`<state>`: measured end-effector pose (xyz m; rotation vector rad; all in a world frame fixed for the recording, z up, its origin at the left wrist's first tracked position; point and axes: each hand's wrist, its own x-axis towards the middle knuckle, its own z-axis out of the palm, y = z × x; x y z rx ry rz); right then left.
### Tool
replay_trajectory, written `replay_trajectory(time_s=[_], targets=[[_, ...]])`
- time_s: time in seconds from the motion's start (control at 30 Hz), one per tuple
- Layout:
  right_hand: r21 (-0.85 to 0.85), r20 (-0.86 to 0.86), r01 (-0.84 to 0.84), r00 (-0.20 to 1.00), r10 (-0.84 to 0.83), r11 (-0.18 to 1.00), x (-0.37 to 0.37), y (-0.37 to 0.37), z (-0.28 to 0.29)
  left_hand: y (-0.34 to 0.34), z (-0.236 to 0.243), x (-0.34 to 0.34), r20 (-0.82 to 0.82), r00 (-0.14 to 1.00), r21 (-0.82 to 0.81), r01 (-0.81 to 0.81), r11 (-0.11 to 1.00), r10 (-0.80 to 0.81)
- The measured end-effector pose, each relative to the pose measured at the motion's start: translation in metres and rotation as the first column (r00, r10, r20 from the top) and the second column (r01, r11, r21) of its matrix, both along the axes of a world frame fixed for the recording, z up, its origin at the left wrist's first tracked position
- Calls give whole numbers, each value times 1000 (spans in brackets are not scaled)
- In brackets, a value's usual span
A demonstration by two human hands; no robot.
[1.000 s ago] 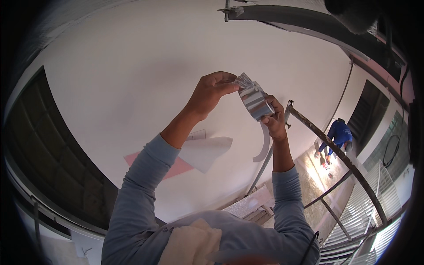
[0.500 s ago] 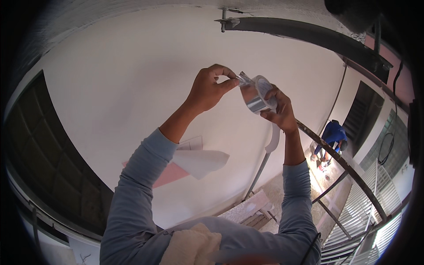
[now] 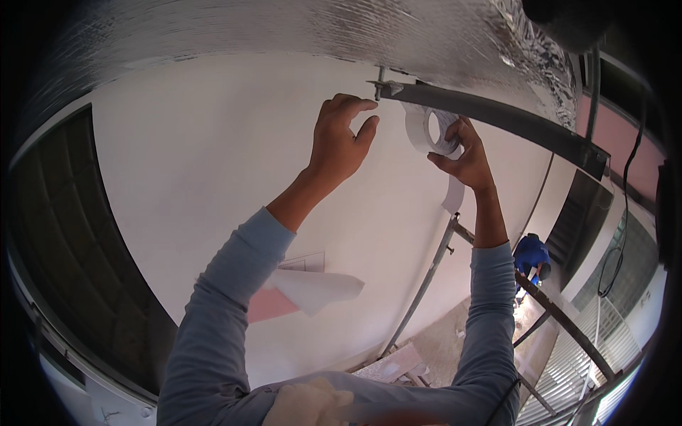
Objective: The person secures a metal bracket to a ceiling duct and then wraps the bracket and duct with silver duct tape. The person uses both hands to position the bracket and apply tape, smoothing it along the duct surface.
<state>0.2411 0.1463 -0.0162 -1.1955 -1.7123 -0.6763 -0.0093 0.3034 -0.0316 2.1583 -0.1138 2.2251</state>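
My right hand [image 3: 469, 153] is closed around a roll of silver foil tape [image 3: 418, 131], the thumb under its rim and the fingers in its ring. A pale strip [image 3: 453, 195] hangs below the roll, behind my right wrist. To the left of the roll is my left hand [image 3: 339, 138], raised with thumb and forefinger apart and nothing visible between them. A dark metal bar [image 3: 490, 113] with a threaded rod at its left end crosses just above the roll. Overhead spreads a wrinkled, foil-covered surface [image 3: 320, 32], apart from both hands.
A white wall [image 3: 213, 156] stands ahead, with a drooping white sheet [image 3: 320, 287] and a pink patch low on it. Scaffold tubes [image 3: 568, 330] run at the right. Down on the floor a person in blue [image 3: 531, 255] bends over. A dark cable [image 3: 621, 234] hangs at far right.
My left hand has come off the tape's end, and its fingers have parted. The roll has turned and risen closer to the metal bar. More of the foil surface overhead shows.
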Motion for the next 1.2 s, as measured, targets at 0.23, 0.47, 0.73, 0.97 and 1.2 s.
replay_trajectory(time_s=[0.23,0.47,0.73,0.97,1.2], targets=[[51,140,74,987,-80,996,-7,-5,24,9,4,-7,83,996,5,38,999,-38],[55,20,19,1000,-21,998,-8,2,18,6,20,-9,101,994,150,16,989,-32],[125,-80,-31,996,41,992,13,3,-12,-13,25,-13,8,998,161,67,985,-69],[115,-58,-2,998,9,993,7,-10,-11,-25,32,-4,-78,990,56,125,991,-120],[-54,-70,21,997,-25,998,-4,-21,7,-13,39,6,-88,972,-77,211,974,-218]])
